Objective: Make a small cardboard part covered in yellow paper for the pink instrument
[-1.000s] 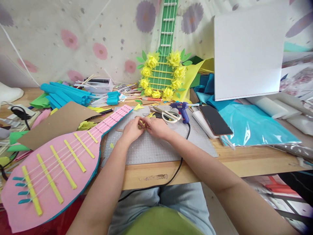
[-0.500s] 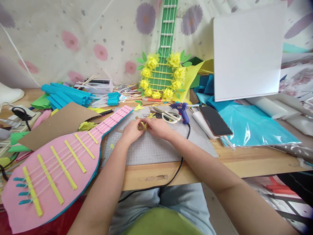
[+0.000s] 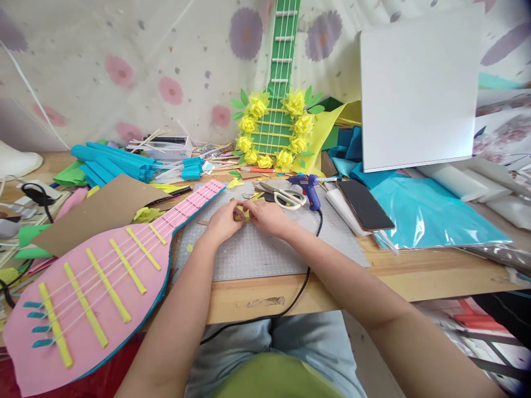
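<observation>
Over the grey cutting mat (image 3: 265, 257), my left hand (image 3: 224, 221) and my right hand (image 3: 267, 216) meet, fingers bent and pinched around a small yellow-and-brown piece (image 3: 241, 213). Its shape is mostly hidden by the fingers. Just right of my right hand lie white-handled scissors (image 3: 290, 199) and a blue glue gun (image 3: 309, 190), whose black cord runs down past my right forearm. A pink paper instrument (image 3: 99, 287) with yellow strips lies at the left.
A green instrument with yellow flowers (image 3: 274, 130) stands at the back. A phone (image 3: 365, 204), blue wrapped sheets (image 3: 431, 215) and a white board (image 3: 418, 94) are at the right. Brown cardboard (image 3: 99, 210) and blue paper rolls (image 3: 114, 160) lie at the left.
Both hands stay at nearly the same spot with the small piece; the fingers have shifted only slightly. The view has moved a little.
</observation>
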Action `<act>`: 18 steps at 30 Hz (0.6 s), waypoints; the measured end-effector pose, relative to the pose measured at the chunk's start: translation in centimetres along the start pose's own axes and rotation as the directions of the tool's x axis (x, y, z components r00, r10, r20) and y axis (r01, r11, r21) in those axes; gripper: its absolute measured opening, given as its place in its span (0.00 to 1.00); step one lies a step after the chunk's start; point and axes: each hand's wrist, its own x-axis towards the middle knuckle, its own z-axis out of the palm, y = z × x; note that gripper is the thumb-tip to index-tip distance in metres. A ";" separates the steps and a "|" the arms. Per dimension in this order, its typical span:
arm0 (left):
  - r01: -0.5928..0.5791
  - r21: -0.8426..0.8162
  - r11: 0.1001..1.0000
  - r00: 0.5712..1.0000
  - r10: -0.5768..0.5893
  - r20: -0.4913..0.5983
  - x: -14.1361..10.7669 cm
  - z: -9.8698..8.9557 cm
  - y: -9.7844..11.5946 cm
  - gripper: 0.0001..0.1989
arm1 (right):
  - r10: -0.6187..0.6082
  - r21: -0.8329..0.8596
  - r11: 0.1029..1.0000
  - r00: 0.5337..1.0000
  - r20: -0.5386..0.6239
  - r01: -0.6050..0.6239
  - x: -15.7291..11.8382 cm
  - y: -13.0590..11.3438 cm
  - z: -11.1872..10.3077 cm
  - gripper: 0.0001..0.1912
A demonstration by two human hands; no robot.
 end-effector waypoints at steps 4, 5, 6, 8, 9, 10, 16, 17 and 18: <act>0.027 0.041 0.999 1.000 -0.027 0.006 0.1 0.2 0.0 0.18 | -0.007 0.003 1.000 1.000 0.003 0.007 0.0 0.1 0.1 0.18; 0.028 0.055 0.998 1.000 -0.029 0.005 0.0 0.2 0.0 0.18 | -0.006 -0.002 1.000 1.000 0.005 0.006 0.0 0.1 0.1 0.18; 0.027 0.070 0.997 1.000 -0.027 0.002 0.0 0.2 0.1 0.18 | -0.006 -0.009 1.000 1.000 0.004 0.006 0.0 0.0 0.0 0.19; 0.018 0.094 0.995 1.000 -0.018 -0.005 -0.1 0.2 0.2 0.17 | -0.004 -0.024 1.000 1.000 0.001 0.004 0.0 -0.2 -0.2 0.20; 0.011 0.099 0.995 1.000 -0.010 -0.009 -0.1 0.2 0.2 0.17 | -0.004 -0.031 1.000 1.000 0.003 0.004 -0.1 -0.4 -0.4 0.20; 0.004 0.099 0.995 1.000 -0.003 -0.011 -0.1 0.2 0.2 0.17 | -0.002 -0.037 0.999 1.000 0.008 0.003 -0.1 -0.5 -0.5 0.20; 0.037 0.064 0.997 0.999 -0.035 -0.029 -0.1 0.0 -0.2 0.16 | 0.036 -0.033 0.999 0.999 0.040 -0.035 0.1 -1.0 -0.7 0.16; 0.050 0.058 0.997 0.998 -0.048 -0.032 0.0 -0.1 -0.3 0.16 | 0.051 -0.024 0.998 0.998 0.036 -0.050 0.2 -1.0 -0.7 0.16; 0.060 0.053 0.997 0.998 -0.059 -0.033 0.0 -0.1 -0.3 0.16 | 0.066 -0.013 0.998 0.997 0.029 -0.065 0.3 -1.0 -0.7 0.15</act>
